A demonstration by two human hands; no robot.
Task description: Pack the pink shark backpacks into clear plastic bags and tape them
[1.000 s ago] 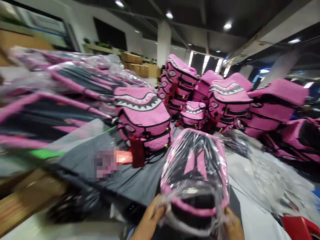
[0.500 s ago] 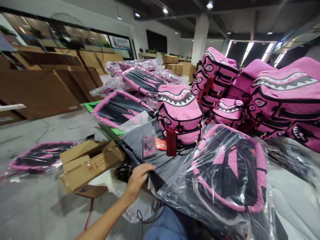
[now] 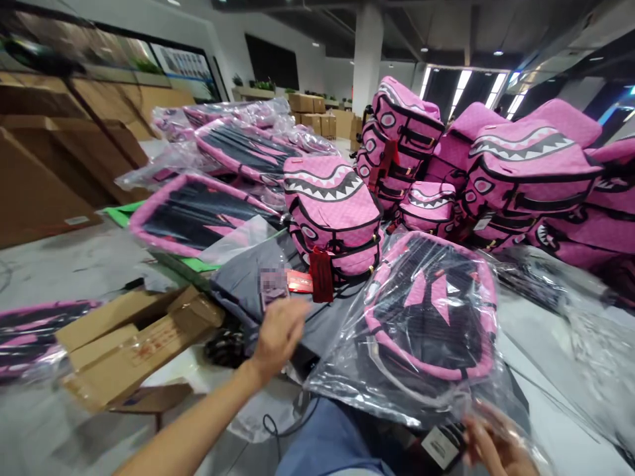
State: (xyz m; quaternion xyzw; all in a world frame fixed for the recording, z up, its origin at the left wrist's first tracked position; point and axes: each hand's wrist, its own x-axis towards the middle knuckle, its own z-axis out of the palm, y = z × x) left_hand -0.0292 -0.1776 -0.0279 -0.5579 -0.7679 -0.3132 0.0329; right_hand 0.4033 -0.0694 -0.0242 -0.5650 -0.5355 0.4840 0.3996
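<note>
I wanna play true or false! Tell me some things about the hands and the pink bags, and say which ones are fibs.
1. The right hand holds clear plastic. True.
2. The pink and black bag is outside the plastic. False: it lies inside.
3. A brown box is on the left side of the picture. True.
4. The left hand is inside that box. False: it is to the right of the box, near the grey cloth.
5. The backpack with white teeth has a red tag at its front. True.
</note>
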